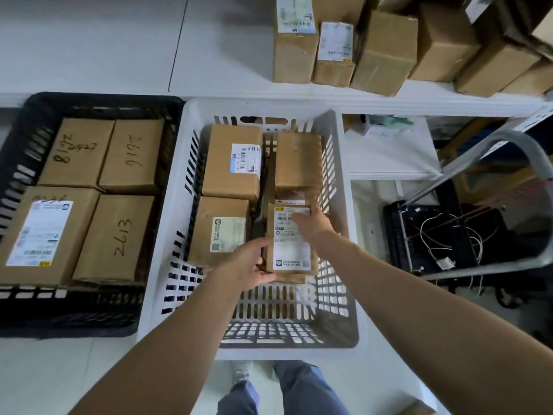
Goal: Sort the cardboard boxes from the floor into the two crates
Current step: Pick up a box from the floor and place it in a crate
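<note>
Small brown cardboard box with white shipping label (pixel 291 244): held between both hands, low inside the white slatted plastic crate (pixel 338 295). Left hand (pixel 253 263) grips the near left edge, fingers curled round it. Right hand (pixel 311 224) lies over the far right corner; grip or mere rest cannot be told. Judged light, stiff, label face slick. Take it by opposite edges.

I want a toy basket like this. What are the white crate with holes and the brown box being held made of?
The white slotted crate looks like moulded plastic, smooth and matte, with even rows of slots. The brown labelled box looks like cardboard: dull brown, with a white paper label stuck on top.
</note>
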A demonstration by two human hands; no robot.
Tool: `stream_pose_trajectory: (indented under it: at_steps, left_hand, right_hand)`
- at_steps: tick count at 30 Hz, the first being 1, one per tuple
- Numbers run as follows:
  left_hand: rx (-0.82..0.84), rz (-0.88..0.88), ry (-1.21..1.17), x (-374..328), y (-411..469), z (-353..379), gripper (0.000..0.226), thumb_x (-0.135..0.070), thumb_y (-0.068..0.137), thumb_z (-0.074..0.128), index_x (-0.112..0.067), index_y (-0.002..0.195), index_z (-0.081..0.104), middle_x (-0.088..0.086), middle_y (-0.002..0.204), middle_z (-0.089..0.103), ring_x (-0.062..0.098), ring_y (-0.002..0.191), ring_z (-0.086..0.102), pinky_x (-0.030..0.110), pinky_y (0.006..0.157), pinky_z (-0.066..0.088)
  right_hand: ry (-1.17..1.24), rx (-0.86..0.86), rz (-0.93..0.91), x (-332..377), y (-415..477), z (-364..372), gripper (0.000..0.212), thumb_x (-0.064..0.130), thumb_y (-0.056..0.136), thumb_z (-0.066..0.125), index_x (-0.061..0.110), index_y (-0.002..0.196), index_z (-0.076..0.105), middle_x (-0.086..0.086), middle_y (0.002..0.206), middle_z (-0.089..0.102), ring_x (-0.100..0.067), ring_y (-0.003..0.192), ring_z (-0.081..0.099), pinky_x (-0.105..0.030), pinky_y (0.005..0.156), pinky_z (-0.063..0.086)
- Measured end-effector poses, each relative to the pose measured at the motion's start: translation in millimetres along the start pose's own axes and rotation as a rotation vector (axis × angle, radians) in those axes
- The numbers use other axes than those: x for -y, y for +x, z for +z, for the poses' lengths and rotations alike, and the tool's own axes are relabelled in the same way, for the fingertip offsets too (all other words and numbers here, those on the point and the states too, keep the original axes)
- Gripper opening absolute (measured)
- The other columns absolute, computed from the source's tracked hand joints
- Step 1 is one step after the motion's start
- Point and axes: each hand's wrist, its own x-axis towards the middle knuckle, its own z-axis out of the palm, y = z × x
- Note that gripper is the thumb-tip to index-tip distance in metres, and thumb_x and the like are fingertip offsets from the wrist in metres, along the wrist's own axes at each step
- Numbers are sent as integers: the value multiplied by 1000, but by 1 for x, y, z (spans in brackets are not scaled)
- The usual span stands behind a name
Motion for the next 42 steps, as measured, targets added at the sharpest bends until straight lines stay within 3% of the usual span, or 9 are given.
stream_pose_trajectory:
  at_steps: [3, 6, 11, 16, 22, 28, 34, 37, 42]
  left_hand:
    - [7, -29, 45, -1, -2, -1, 35, -22, 89, 63, -1, 109, 45, 21, 112, 53, 38, 80, 58, 43, 47, 55]
    - [2, -33, 58, -3, 0, -3, 63, -29, 90, 62, -2, 140, 33, 24, 143, 38, 43, 112, 51, 50, 76, 52]
    - [4, -39, 135, -6, -6, -3, 51, -32, 94, 55, -4, 134, 40, 24, 142, 41, 39, 98, 56, 46, 61, 51]
    - [-51, 60, 111, -5, -1, -1, 18, -27, 93, 57, -12, 104, 54, 13, 130, 49, 32, 128, 42, 59, 100, 38]
    - [-124, 134, 99, -3, -5, 9, 24, -28, 93, 58, -17, 72, 55, -1, 71, 58, 13, 65, 48, 43, 81, 43]
    - [-98, 113, 154, -5, -8, 5, 22, -29, 94, 56, -15, 77, 55, 4, 80, 57, 18, 69, 48, 50, 90, 43]
    - [-95, 155, 187, -14, -13, 3, 25, -34, 95, 53, -10, 87, 55, 2, 83, 56, 19, 76, 52, 31, 73, 44]
    - [-124, 244, 156, -20, -17, 2, 36, -36, 94, 53, -11, 121, 56, 5, 117, 58, 25, 116, 50, 33, 90, 35]
    - [-74, 437, 131, -35, -35, 1, 42, -37, 95, 50, -12, 129, 54, 6, 132, 57, 18, 106, 55, 29, 87, 36]
  right_hand:
    - [-9, 21, -6, 0, -4, 0, 55, 23, 95, 49, 22, 147, 28, -8, 125, 57, -18, 91, 56, -29, 78, 47]
    - [31, 18, -10, -2, -7, -3, 44, 18, 94, 50, 25, 137, 40, 0, 102, 62, -8, 66, 53, -15, 47, 42]
    - [36, 24, 7, -4, -8, -3, 38, 19, 94, 49, 23, 132, 45, 1, 101, 64, -10, 74, 57, -22, 56, 46]
    - [-45, -14, 12, -4, -7, -3, 49, 22, 94, 48, 20, 142, 35, -3, 116, 58, -13, 81, 56, -26, 68, 50]
    - [-160, -44, -13, -4, -6, -6, 47, 21, 92, 52, 8, 137, 41, -13, 126, 55, -23, 99, 54, -31, 81, 45]
    - [-139, -29, -30, -7, -11, -4, 54, 22, 91, 54, 11, 141, 38, -13, 134, 52, -18, 98, 46, -33, 88, 43]
    - [-61, -28, 15, -4, -16, -7, 51, 14, 94, 45, 16, 143, 32, -9, 114, 56, -14, 74, 49, -21, 55, 39]
    - [-72, -102, -24, 1, -21, -11, 45, 16, 94, 42, 12, 139, 40, -5, 102, 59, -17, 78, 52, -29, 64, 46]
    - [44, -170, -179, 17, -44, -20, 31, 22, 99, 43, 11, 124, 55, -10, 111, 65, -20, 85, 58, -30, 75, 49]
